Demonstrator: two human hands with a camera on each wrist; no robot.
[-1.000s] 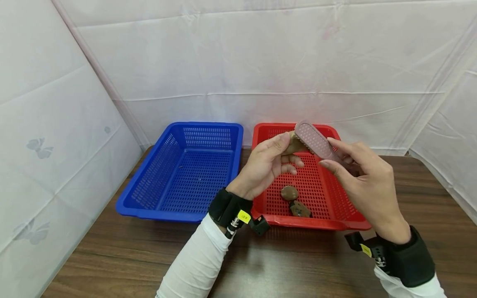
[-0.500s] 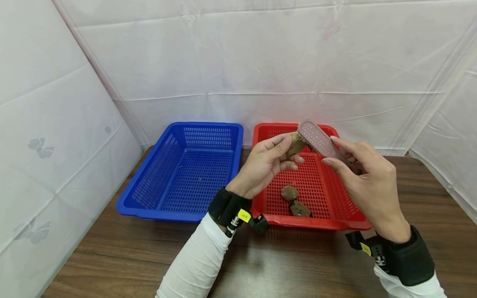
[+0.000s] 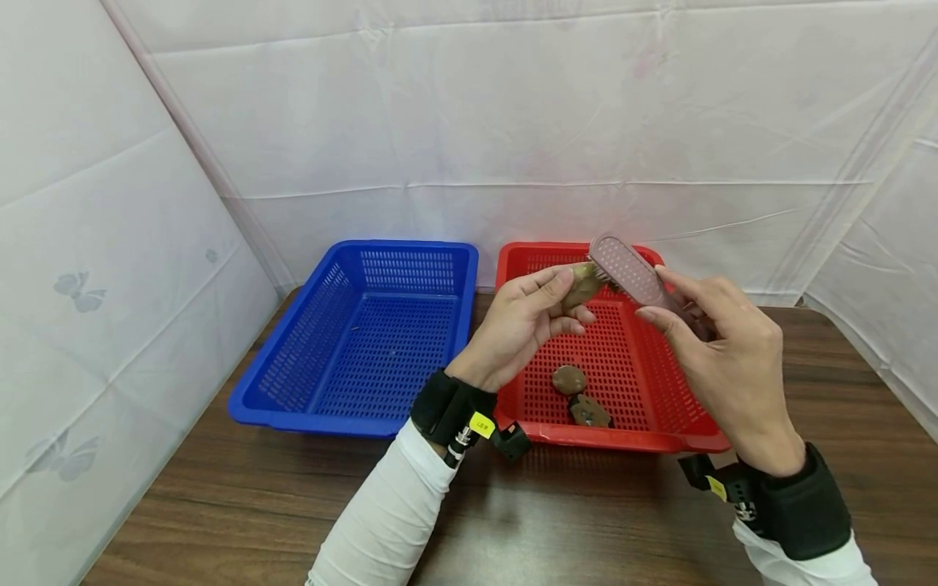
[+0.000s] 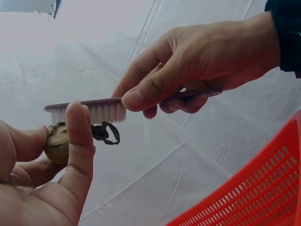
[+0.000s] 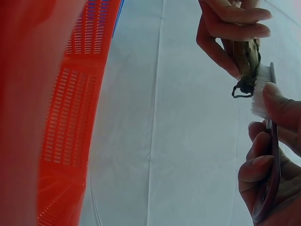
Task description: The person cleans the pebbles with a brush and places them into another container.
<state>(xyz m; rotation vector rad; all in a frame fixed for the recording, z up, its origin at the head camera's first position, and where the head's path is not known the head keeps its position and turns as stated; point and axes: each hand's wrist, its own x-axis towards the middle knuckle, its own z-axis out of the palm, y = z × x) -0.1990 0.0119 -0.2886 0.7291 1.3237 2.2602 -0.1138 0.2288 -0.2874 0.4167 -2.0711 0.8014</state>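
In the head view my left hand (image 3: pixel 523 325) pinches an olive-brown, smooth, rounded piece (image 3: pixel 582 286) between thumb and fingers, above the red basket (image 3: pixel 623 438). A dark cord-like loop (image 4: pixel 113 135) sticks out from the piece in the left wrist view. My right hand (image 3: pixel 725 350) grips a scrubbing brush (image 3: pixel 626 270) with a mauve back by its handle. Its white bristles (image 4: pixel 110 113) face the piece and touch its edge. Inside the red basket lie a round brown piece (image 3: pixel 568 379) and an irregular brown one (image 3: pixel 589 411). Fingers hide part of the held piece.
A blue basket (image 3: pixel 311 425) stands on the wooden table (image 3: pixel 220 505), left of the red one. White cloth (image 3: pixel 469 106) hangs behind and on both sides. The left forearm passes in front of the gap between the baskets.
The brush has shifted a little to the right along the held piece, and more of the piece shows. My left hand has hardly moved.
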